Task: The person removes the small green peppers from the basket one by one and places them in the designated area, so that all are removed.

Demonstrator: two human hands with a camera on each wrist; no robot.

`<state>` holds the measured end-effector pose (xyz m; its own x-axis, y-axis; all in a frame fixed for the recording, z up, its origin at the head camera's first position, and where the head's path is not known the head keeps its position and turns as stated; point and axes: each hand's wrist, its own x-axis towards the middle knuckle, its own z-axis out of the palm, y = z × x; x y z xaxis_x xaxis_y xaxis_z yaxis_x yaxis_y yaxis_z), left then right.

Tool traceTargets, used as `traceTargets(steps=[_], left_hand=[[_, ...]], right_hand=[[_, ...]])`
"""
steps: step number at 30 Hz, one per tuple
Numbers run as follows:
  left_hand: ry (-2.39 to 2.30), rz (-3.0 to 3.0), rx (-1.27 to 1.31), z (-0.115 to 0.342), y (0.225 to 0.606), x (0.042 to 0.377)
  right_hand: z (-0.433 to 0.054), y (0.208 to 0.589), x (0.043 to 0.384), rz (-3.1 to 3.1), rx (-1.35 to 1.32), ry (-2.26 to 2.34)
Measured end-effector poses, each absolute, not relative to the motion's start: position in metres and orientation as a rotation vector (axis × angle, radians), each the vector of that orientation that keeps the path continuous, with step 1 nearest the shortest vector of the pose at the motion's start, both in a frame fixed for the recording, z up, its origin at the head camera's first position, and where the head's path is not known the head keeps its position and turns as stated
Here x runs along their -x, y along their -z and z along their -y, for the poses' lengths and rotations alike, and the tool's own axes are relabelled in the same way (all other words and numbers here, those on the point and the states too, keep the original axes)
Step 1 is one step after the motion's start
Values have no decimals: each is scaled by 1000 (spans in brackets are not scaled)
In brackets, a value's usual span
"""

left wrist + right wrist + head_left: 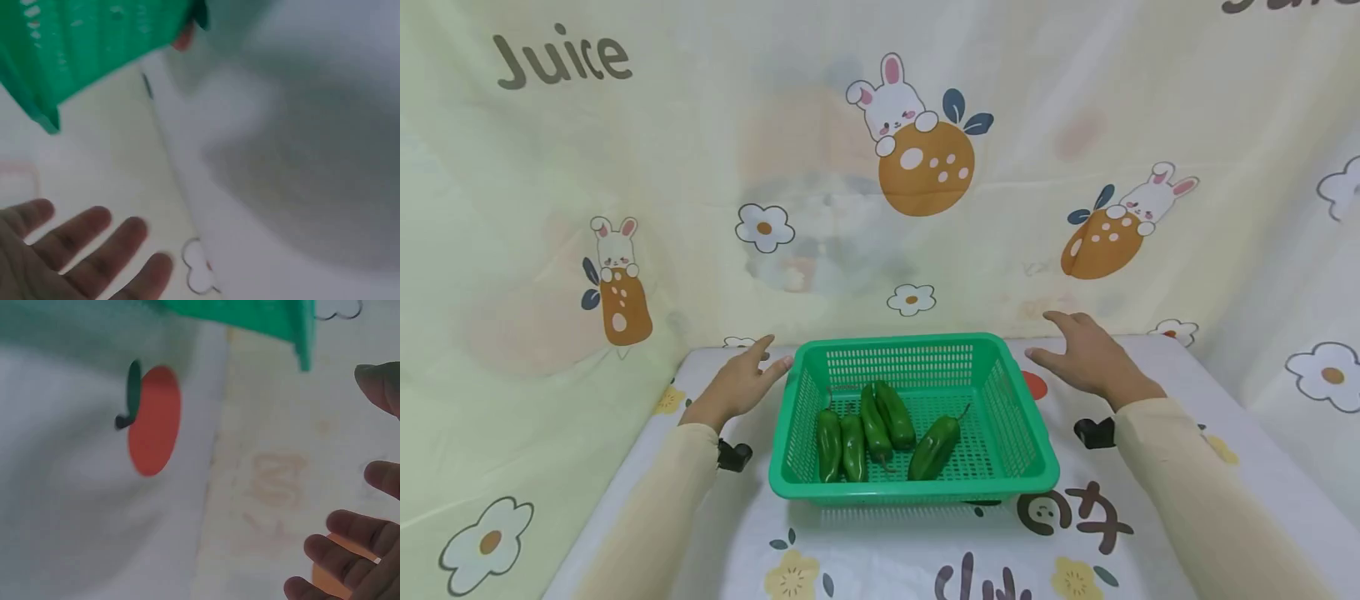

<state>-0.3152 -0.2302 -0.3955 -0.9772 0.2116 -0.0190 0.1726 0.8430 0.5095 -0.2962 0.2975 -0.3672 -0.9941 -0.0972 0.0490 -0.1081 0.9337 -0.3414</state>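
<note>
Five green peppers [934, 447] lie in the green basket [917, 492] in front of you, which sits on the printed tablecloth [722, 525] between your two hands. On the backdrop [700, 167] you can read "Juice" [562, 62] at upper left; the lettering [1285, 4] at upper right is cut off by the top edge. Dark brown characters [1105, 527] show beside the basket's near right corner, and more strokes [966, 575] run out of the bottom edge, too incomplete to read.

Your left hand [737, 385] is spread with its fingers loose, holding nothing, its thumb just beside the basket's left rim; whether they touch, you cannot tell. Your right hand [1090, 358] is likewise spread wide and unladen, apart from the right rim, near a red round print [1035, 385]. Both wrist views cut off most of the basket and part of each hand, and the left one is blurred.

The basket looks like plastic, roughly rectangular, with a smooth rolled rim and slotted walls over a fine grid floor. The peppers are glossy, long and tapering, some with thin curved stems. Your cream sleeves [655, 508] look soft and plain.
</note>
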Motion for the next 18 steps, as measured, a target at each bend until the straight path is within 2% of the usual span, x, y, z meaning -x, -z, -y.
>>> traceTargets(steps=[6,13,18], left_hand=[[-933,-2848,-303,225,392,304],[-1150,-2684,-309,218,393,296],[-1227,-2621,-286,216,399,291]], right_hand=[[-274,353,287,3014,-253,-631],[-243,345,278,2986,-486,-769],[-222,344,275,3059,-520,-794]])
